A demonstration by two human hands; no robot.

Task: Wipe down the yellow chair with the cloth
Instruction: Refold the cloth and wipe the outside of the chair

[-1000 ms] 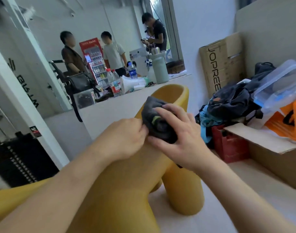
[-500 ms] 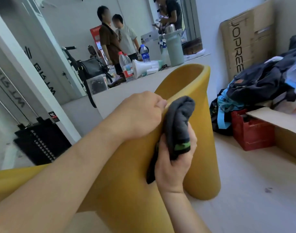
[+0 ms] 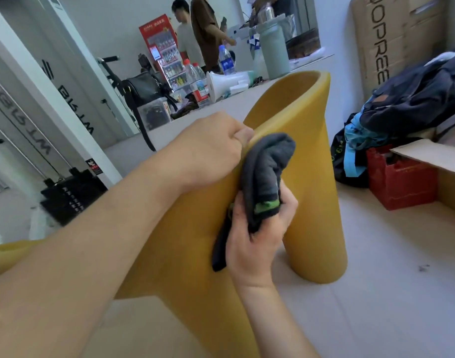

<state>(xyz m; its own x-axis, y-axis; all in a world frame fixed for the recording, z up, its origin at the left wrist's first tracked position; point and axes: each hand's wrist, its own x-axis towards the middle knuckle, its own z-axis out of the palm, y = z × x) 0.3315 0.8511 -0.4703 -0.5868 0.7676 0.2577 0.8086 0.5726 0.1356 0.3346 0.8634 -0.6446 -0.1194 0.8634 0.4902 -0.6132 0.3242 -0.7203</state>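
The yellow chair is a smooth moulded plastic piece filling the middle of the view, its rim curving away from me. My left hand grips the chair's upper edge, fingers curled over the rim. My right hand holds a bunched dark grey cloth with a green tag, pressed against the chair's outer side just below the rim. A loose tail of the cloth hangs down beside my right wrist.
A white counter behind the chair carries bottles, a white megaphone and a black bag. At the right sit a red crate, cardboard boxes and a pile of backpacks. Two people stand by a red vending machine at the back.
My right hand turned from on top of the chair down to its side, cloth still in it. My left hand closed over the rim. The view has moved closer and lower.
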